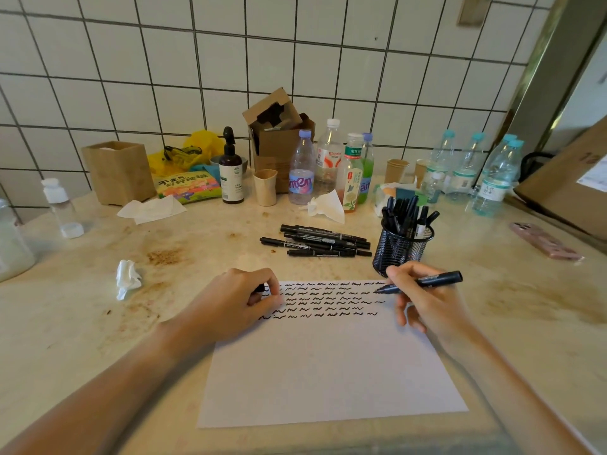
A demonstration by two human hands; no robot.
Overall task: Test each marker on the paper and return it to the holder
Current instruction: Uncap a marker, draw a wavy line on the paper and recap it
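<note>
A white sheet of paper [328, 366] lies on the counter, its top part covered with several rows of black squiggles. My right hand [427, 303] grips a black marker [433, 280], its tip touching the paper at the right end of the second row. My left hand [243, 300] rests curled on the paper's top left corner, with a small black piece, apparently the marker cap, between its fingers. A black mesh holder [399, 249] with several markers stands just behind my right hand. Several more black markers [318, 241] lie in a loose pile left of the holder.
A crumpled tissue [127, 277] lies left of the paper. A pink phone [545, 241] lies at the right. Bottles [302, 169], paper cups, a cardboard box [279, 136], a wooden box [118, 172] and a snack bag line the tiled wall.
</note>
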